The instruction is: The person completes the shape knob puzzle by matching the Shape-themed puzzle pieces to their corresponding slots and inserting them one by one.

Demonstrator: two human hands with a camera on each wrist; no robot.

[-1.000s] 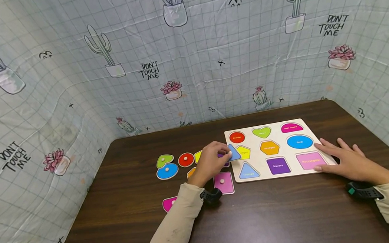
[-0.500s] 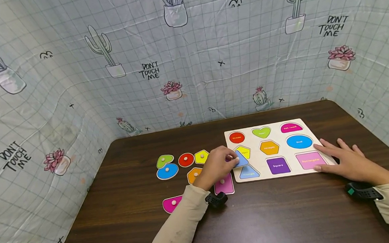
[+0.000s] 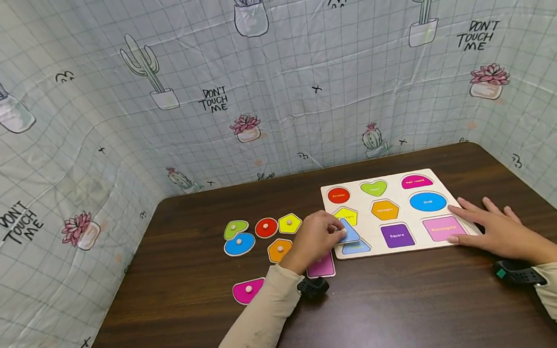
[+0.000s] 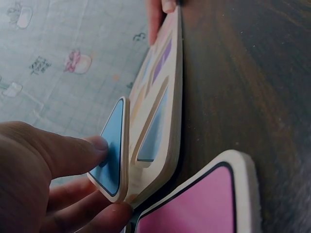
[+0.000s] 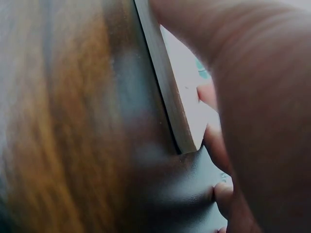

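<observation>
L side of counter point(image 3: 172, 308): loose pcs, incl yellow pentagon point(image 3: 293, 226) & orange hexagon point(image 3: 276, 253), both less covered than 1 s ago since L hand point(image 3: 314, 239) shifted R w/ the pc. L hand pinches blue triangle point(image 3: 351, 235), now partly over triangle recess point(image 3: 356, 248) in head view: nearer its match, not seated yet. R hand point(image 3: 500, 235) unchanged, fingers spread, resting at R edge of board point(image 3: 375, 242), gripping nothing

The triangle piece point(image 3: 351, 234) is showing dark-outlined blue; at its nine o'clock, a circle piece point(image 3: 266, 231) is showing red. The tabletop point(image 3: 387, 305) is displaying dark brown grain; toward twelve o'clock, a pale cloth point(image 3: 291, 61) is bearing a grid-and-cactus pattern.
</observation>
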